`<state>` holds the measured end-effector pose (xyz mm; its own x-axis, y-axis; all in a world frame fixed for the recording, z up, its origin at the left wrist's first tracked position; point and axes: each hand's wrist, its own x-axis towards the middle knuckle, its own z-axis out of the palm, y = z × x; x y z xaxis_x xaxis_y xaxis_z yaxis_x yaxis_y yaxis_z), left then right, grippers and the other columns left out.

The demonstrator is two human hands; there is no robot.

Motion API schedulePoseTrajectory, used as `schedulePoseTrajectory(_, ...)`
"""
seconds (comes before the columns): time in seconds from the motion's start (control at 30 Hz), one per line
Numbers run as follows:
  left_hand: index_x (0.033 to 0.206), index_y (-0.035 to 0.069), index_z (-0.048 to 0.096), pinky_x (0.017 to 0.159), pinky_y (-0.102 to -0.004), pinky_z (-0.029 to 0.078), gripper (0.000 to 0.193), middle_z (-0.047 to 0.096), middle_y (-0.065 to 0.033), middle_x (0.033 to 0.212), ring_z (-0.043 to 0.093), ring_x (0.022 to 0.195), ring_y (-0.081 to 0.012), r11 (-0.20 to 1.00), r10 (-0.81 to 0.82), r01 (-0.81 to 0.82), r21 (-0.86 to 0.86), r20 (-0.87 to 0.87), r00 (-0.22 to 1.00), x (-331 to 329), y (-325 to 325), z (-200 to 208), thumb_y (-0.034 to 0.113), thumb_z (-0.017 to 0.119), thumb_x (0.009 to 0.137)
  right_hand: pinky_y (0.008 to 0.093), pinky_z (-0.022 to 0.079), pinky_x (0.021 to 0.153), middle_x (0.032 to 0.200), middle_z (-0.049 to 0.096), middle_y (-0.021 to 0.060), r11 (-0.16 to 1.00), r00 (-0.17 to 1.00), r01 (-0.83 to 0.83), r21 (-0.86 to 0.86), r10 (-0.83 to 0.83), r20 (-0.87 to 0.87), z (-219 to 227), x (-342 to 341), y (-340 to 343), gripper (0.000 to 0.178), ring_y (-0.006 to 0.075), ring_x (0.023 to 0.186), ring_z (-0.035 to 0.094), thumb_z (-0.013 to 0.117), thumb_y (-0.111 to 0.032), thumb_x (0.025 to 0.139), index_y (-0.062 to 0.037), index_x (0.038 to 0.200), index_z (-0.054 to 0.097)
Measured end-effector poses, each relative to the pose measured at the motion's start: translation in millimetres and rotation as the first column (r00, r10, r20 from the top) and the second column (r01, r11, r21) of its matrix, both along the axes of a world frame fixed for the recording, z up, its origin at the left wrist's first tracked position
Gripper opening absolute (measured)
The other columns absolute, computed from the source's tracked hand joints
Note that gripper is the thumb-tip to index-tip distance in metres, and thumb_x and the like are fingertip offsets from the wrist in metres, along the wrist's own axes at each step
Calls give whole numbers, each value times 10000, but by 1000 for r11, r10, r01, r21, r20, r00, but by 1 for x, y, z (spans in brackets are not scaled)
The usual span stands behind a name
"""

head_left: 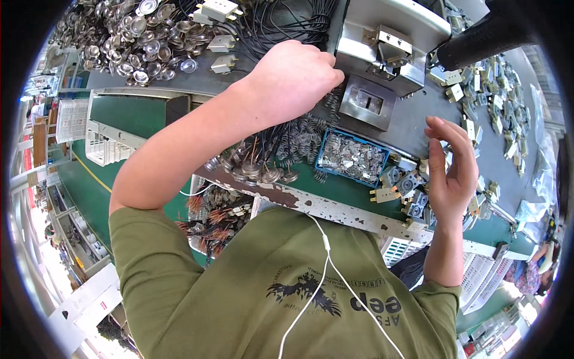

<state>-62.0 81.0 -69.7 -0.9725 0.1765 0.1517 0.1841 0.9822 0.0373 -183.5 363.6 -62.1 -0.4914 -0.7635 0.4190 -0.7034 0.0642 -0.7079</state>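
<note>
My left hand point(296, 79) is closed, back turned up, beside a bundle of black cables point(293, 27) and left of the metal press fixture point(391, 54). Whatever its fingers hold is hidden under the hand. A steel block with a slot point(369, 103) stands just right of it, with loose coil springs point(308, 140) below. My right hand point(452, 164) is held open with curved fingers, thumb apart, and nothing visible in it. Beside it lie small plug-like housings with metal pins point(409, 185). A blue tray point(323, 161) of small metal parts sits between the hands.
Round metal discs point(140, 48) are heaped at the far left, near white pinned blocks point(222, 43). More housings point(496, 102) cover the right side. A black tube point(484, 39) juts in at upper right. Cable ends with round metal parts point(257, 170) lie along the worn bench edge point(335, 209).
</note>
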Motion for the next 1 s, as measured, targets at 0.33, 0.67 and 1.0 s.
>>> schedulePoseTrajectory(0.33,847,107,684,657,-354,571,87,655,-58,808,710,797,-231,990,10,-19,-139,-61,998,-6,9,-11,101,681,761,317,530,904,1144,729,101,877,900,434,203,-411,-148,18,-38,41,266,170,998,678,590,32,993,-21,1249,636)
schedulePoseTrajectory(0.67,885,92,667,700,-385,551,87,635,-61,822,691,814,-246,996,-76,74,-51,-49,996,-3,-3,-16,139,715,830,422,486,1014,1215,697,108,796,880,109,595,201,-430,-3,-72,29,384,329,1167,611,615,50,897,-97,1246,681)
schedulePoseTrajectory(1.0,1027,58,652,724,-386,549,131,655,-91,908,679,830,-269,933,36,-5,359,-81,996,6,-3,5,129,687,922,287,541,817,1066,689,95,978,448,83,-190,133,884,-19,-34,21,355,163,882,660,578,-64,1024,39,1360,526)
